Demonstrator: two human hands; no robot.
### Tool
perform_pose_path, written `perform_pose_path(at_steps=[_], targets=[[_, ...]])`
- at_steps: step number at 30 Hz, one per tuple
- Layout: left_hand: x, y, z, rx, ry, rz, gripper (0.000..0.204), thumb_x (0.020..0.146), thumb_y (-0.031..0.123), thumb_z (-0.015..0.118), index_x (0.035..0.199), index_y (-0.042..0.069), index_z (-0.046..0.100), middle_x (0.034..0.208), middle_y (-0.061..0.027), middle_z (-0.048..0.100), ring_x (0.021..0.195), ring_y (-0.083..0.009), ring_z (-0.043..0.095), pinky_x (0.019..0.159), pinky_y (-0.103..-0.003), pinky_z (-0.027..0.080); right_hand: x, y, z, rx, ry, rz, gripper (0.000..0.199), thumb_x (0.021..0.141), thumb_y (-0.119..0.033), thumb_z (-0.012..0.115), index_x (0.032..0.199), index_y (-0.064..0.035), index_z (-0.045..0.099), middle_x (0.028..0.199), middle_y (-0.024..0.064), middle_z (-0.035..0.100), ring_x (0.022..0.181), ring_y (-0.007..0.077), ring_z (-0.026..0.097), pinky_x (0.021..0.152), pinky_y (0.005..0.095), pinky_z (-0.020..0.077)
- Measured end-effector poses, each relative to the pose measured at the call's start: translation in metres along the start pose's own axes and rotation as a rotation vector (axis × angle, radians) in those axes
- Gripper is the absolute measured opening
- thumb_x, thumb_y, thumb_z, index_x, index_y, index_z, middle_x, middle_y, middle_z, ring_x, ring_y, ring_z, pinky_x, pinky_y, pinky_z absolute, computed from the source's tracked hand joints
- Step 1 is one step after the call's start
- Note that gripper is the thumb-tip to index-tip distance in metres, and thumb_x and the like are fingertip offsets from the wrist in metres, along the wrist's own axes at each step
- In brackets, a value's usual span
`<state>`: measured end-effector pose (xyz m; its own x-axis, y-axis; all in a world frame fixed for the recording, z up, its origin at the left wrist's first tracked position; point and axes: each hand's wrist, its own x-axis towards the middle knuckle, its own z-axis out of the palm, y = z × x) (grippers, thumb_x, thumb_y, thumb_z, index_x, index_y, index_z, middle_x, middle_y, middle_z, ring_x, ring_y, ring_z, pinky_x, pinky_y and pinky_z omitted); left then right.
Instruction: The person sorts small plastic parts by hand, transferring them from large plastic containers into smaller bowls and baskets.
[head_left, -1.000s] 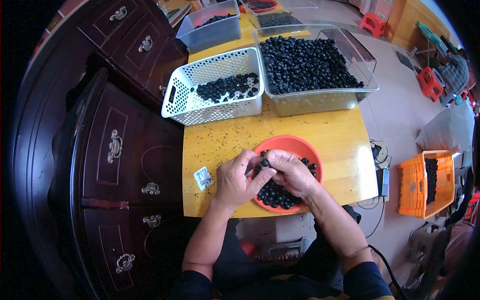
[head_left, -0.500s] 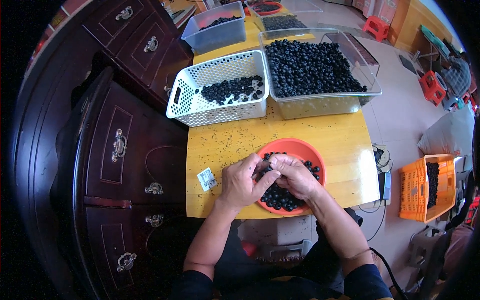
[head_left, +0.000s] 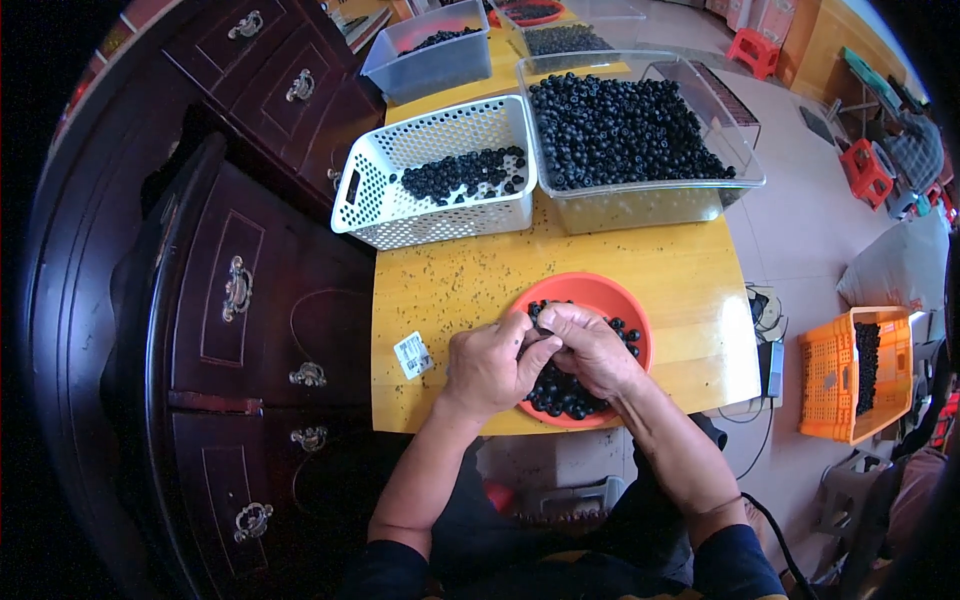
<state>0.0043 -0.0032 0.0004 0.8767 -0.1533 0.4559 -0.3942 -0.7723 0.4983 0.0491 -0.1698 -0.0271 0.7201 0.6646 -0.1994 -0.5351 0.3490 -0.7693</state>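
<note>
Both hands meet over an orange-red bowl holding many small, shiny, black round pieces. My left hand is closed, its thumb and fingertips pinched against those of the other hand. Fingers curled inward, my right hand comes in from the right side of the bowl. A small dark piece shows between the joined fingertips; it looks like one of the black round pieces, but the fingers mostly cover it. What lies inside each palm is hidden.
Behind the bowl stand a white perforated basket and a clear plastic bin, both with black pieces. A white label and dark crumbs lie on the yellow table. Dark drawers flank it; an orange crate sits right.
The hands stay together over the bowl. The left fingers have curled in slightly more around the pinched piece. The view has shifted very slightly.
</note>
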Motion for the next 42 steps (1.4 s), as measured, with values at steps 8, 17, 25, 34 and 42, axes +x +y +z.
perform_pose_path(at_steps=[8, 17, 25, 34, 42], targets=[[0.003, 0.0, -0.002, -0.12, 0.023, -0.056, 0.039, 0.09, 0.042, 0.074, 0.086, 0.007, 0.059, 0.062, -0.0087, 0.061, 0.055, -0.029, 0.065, 0.051, -0.04, 0.05, -0.004, -0.001, 0.002, 0.051, -0.003, 0.008, 0.032, 0.104, -0.042, 0.057, 0.093, -0.0129, 0.064, 0.069, -0.0103, 0.047, 0.054, 0.0002, 0.033, 0.047, 0.0187, 0.0224], [-0.001, 0.006, -0.005, -0.244, 0.128, -0.102, 0.03, 0.082, 0.025, 0.085, 0.096, 0.006, 0.065, 0.07, -0.0065, 0.066, 0.057, -0.0171, 0.065, 0.053, -0.031, 0.051, -0.002, -0.001, 0.0, 0.144, -0.084, 0.045, 0.028, 0.105, -0.04, 0.055, 0.092, -0.0148, 0.06, 0.067, -0.0101, 0.041, 0.053, 0.0009, 0.029, 0.046, 0.0204, 0.0192], [-0.005, 0.006, -0.001, -0.355, 0.153, -0.119, 0.026, 0.082, 0.004, 0.081, 0.103, 0.006, 0.068, 0.076, -0.0034, 0.068, 0.059, -0.0108, 0.064, 0.054, -0.025, 0.05, 0.001, 0.001, -0.001, 0.233, -0.101, 0.065, 0.025, 0.106, -0.037, 0.055, 0.095, -0.0143, 0.057, 0.07, -0.0088, 0.041, 0.055, 0.0019, 0.03, 0.047, 0.0204, 0.0202], [-0.003, 0.007, 0.002, -0.391, 0.126, -0.136, 0.025, 0.081, 0.001, 0.08, 0.102, 0.007, 0.068, 0.071, -0.0019, 0.064, 0.058, -0.0086, 0.06, 0.054, -0.025, 0.048, 0.003, 0.002, -0.003, 0.205, -0.083, 0.065, 0.024, 0.106, -0.035, 0.054, 0.099, -0.0127, 0.059, 0.073, -0.008, 0.045, 0.057, 0.0021, 0.032, 0.048, 0.02, 0.0225], [-0.004, 0.008, 0.002, -0.5, 0.094, -0.196, 0.02, 0.084, 0.001, 0.077, 0.102, 0.006, 0.069, 0.069, 0.0004, 0.063, 0.058, -0.0064, 0.057, 0.055, -0.023, 0.046, 0.002, 0.0, -0.004, 0.202, -0.091, 0.072, 0.024, 0.106, -0.034, 0.053, 0.098, -0.0131, 0.059, 0.072, -0.0082, 0.044, 0.057, 0.0023, 0.032, 0.048, 0.0201, 0.0228]])
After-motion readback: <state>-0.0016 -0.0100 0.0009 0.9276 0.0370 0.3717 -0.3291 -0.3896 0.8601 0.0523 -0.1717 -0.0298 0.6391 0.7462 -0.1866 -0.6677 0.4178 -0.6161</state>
